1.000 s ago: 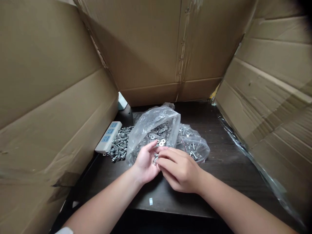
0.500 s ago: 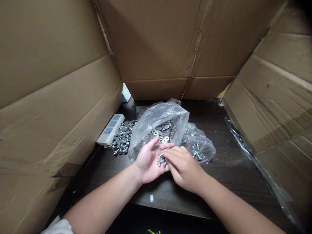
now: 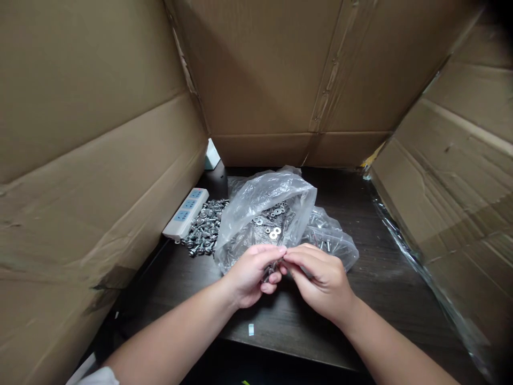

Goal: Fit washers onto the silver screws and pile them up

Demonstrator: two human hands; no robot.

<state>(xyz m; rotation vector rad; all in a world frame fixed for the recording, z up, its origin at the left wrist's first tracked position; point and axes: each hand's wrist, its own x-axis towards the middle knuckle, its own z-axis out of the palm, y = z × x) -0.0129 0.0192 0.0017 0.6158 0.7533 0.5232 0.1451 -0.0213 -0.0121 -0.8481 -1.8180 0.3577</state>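
Note:
My left hand (image 3: 250,272) is curled closed around a few small metal screws, just in front of a clear plastic bag of washers (image 3: 266,214). My right hand (image 3: 320,278) meets it fingertip to fingertip, pinching at something small between the two hands; what it pinches is hidden. A second clear bag of screws (image 3: 332,240) lies behind my right hand. A loose heap of bolts with washers (image 3: 202,230) rests on the dark wooden table (image 3: 360,305) to the left of the bags.
Tall cardboard sheets wall in the table on the left (image 3: 92,139), at the back (image 3: 288,80) and on the right (image 3: 452,160). A white power strip (image 3: 185,213) lies beside the bolt heap. A small white scrap (image 3: 250,329) sits near the table's front edge.
My left hand, which lay open with screws in its palm half a second ago, has closed. My right hand has moved from the palm up to the left fingertips.

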